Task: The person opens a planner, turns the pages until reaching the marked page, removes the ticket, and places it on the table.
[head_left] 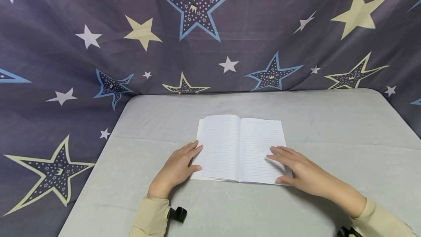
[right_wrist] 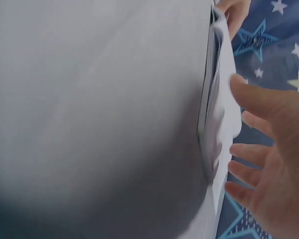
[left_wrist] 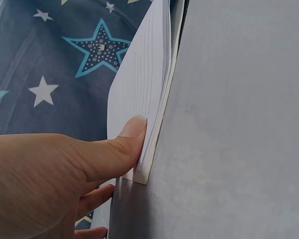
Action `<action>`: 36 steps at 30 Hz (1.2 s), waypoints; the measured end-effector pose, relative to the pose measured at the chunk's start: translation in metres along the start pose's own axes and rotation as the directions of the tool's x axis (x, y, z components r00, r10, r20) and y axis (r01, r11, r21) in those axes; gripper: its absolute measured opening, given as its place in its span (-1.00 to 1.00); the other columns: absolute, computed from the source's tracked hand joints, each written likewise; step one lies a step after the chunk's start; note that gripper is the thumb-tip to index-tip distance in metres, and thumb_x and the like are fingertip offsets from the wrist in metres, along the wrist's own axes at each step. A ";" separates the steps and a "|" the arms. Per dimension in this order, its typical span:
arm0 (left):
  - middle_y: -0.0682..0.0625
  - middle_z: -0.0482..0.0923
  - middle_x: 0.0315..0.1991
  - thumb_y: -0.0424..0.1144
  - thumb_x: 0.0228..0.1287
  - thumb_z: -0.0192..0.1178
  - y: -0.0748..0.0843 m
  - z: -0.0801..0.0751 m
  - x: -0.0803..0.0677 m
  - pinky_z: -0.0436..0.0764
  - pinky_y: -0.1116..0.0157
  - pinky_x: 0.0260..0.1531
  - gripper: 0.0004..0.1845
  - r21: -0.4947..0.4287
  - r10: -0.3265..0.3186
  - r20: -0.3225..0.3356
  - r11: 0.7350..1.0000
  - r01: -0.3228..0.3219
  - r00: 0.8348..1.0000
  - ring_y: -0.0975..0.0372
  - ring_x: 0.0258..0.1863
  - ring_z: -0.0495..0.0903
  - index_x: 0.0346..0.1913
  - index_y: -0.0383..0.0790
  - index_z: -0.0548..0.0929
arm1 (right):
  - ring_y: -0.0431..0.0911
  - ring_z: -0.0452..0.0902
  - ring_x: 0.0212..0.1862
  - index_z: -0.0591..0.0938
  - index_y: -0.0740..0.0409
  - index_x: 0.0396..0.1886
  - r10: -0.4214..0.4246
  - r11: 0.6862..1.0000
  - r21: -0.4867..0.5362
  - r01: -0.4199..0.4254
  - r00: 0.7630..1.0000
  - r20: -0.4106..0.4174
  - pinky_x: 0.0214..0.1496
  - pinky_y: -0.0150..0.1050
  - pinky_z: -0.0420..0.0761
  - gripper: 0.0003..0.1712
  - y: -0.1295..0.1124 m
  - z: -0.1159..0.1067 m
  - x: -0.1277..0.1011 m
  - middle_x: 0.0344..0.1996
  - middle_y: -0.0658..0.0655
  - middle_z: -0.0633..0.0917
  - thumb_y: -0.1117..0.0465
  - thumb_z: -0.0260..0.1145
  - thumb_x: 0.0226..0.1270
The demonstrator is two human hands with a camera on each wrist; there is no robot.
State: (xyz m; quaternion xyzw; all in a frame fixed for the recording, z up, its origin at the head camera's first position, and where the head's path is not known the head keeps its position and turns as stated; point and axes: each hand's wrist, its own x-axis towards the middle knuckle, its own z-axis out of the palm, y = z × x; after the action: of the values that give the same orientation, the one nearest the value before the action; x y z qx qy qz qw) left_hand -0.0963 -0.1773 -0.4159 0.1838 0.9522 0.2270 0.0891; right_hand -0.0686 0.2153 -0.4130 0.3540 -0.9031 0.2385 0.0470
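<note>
On pale grey tabletop [head_left: 230, 207] | notebook [head_left: 238, 149] spread | white, faintly ruled pages [head_left: 222, 142]

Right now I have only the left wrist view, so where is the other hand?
Observer: In the head view, the right hand is over the outer part of the open notebook's right page.
Operator: Is it gripping anything?
Observer: No. In the right wrist view its fingers are spread apart and hold nothing.
Operator: And what is on that right page?
Observer: Ruled lines run across it in the head view; I can make out no writing.
</note>
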 end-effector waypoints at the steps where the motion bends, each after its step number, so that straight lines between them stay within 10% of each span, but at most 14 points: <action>1: -0.12 0.16 0.51 -0.13 0.27 0.33 0.000 0.000 0.000 0.11 -0.10 0.44 -0.27 -0.002 0.002 0.000 1.000 -0.002 1.000 -0.05 0.49 0.11 0.46 -0.23 0.35 | 0.27 0.32 0.34 0.56 0.05 0.30 -0.002 1.000 -0.009 0.002 1.000 0.007 0.26 0.23 0.36 -0.23 0.004 -0.002 -0.003 0.34 0.27 0.46 0.06 0.57 0.04; 10: -0.11 0.16 0.51 -0.17 0.29 0.33 -0.002 -0.001 -0.001 0.11 -0.11 0.43 -0.30 -0.016 0.012 0.010 1.000 -0.012 1.000 -0.05 0.49 0.12 0.45 -0.23 0.37 | 0.27 0.30 0.35 0.60 0.02 0.29 0.010 1.000 -0.020 -0.009 0.999 0.047 0.37 -0.15 0.33 -0.15 0.031 -0.007 -0.015 0.37 0.25 0.43 -0.15 0.55 -0.06; 27: -0.10 0.12 0.53 -0.12 0.33 0.30 -0.002 -0.001 -0.001 0.05 -0.11 0.45 -0.31 -0.021 0.001 0.020 1.000 0.000 1.000 -0.03 0.51 0.06 0.47 -0.18 0.34 | 0.28 0.46 0.24 0.70 0.14 0.14 0.048 0.991 -0.122 -0.046 0.999 0.011 0.12 0.22 0.52 -0.23 0.022 -0.009 -0.005 0.25 0.28 0.56 -0.11 0.59 -0.12; 36: -0.10 0.12 0.53 -0.12 0.32 0.30 -0.003 -0.001 -0.001 0.04 -0.11 0.45 -0.30 -0.031 -0.003 0.025 1.000 0.004 1.000 -0.03 0.51 0.06 0.48 -0.18 0.34 | 0.32 0.44 0.24 0.45 0.35 0.35 0.214 0.971 -0.098 -0.220 0.974 -0.073 0.18 0.25 0.47 0.06 0.008 -0.007 0.005 0.34 0.40 0.41 -0.07 0.63 -0.12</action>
State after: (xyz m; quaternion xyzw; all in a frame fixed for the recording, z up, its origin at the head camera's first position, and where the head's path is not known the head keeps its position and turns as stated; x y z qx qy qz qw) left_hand -0.0961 -0.1805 -0.4161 0.1835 0.9477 0.2393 0.1044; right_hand -0.0779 0.2203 -0.4083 0.2426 -0.9458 0.2053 0.0673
